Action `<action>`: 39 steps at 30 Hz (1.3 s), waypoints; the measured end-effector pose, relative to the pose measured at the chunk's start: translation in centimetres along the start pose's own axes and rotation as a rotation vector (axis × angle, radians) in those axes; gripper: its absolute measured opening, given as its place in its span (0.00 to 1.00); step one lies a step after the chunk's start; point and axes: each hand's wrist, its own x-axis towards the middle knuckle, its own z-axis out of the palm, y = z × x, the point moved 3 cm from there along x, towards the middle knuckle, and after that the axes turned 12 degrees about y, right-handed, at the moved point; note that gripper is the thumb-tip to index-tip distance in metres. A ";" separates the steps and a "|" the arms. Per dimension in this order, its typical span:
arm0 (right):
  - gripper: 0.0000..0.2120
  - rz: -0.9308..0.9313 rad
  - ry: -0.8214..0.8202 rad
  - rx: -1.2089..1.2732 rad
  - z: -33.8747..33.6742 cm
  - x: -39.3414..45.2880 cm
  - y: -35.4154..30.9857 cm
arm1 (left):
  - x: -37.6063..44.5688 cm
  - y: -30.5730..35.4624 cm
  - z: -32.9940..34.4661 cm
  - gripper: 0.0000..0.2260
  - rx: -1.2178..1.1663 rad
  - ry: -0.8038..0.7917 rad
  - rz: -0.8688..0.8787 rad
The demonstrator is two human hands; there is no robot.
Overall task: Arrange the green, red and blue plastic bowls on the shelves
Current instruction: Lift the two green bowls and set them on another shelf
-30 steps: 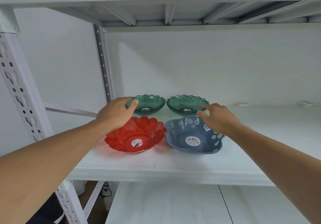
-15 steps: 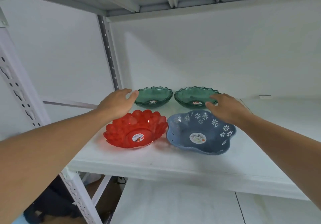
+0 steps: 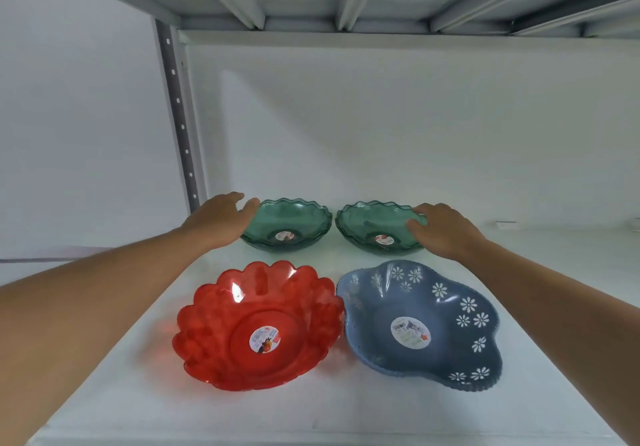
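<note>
The left hand [image 3: 218, 218] touches the left green scalloped plastic bowl [image 3: 285, 229]; behind its wrist sits the red petal-rimmed plastic bowl [image 3: 258, 328].

Four plastic bowls stand upright in two rows on the white shelf [image 3: 346, 407]. Rear row: left green bowl [image 3: 287, 225] and right green bowl [image 3: 375, 232], both translucent with wavy rims and a round sticker at the centre, side by side with rims nearly touching, toward the shelf's back edge. Front row: red bowl [image 3: 258, 328], translucent with a scalloped petal rim and a central sticker, on the left; blue bowl [image 3: 420, 326], opaque with an undulating rim, white daisy cut-outs and a central sticker, on the right. The red and blue rims meet or nearly meet.
</note>
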 end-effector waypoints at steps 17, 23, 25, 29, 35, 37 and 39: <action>0.13 0.451 -0.053 0.178 4.8 4.4 4.1 | 4.7 -2.3 7.0 0.07 -0.374 -0.111 -0.474; 0.14 0.608 -0.035 0.480 6.6 4.3 5.0 | 4.4 -1.4 8.0 0.11 -0.579 -0.118 -0.553; 0.13 0.616 0.018 0.501 6.1 4.3 5.4 | 4.7 -0.9 8.0 0.13 -0.599 -0.111 -0.541; 0.12 0.622 0.078 0.508 3.8 3.7 7.4 | 4.7 1.7 7.6 0.15 -0.601 -0.098 -0.462; 0.09 0.664 0.099 0.585 -0.7 3.3 12.9 | 1.2 9.3 6.5 0.12 -0.637 -0.100 -0.437; 0.10 0.655 0.099 0.621 -1.9 3.4 15.3 | -0.4 12.1 6.0 0.12 -0.656 -0.092 -0.414; 0.11 0.620 0.100 0.629 -3.7 3.1 18.3 | -2.0 15.4 6.3 0.12 -0.662 -0.074 -0.405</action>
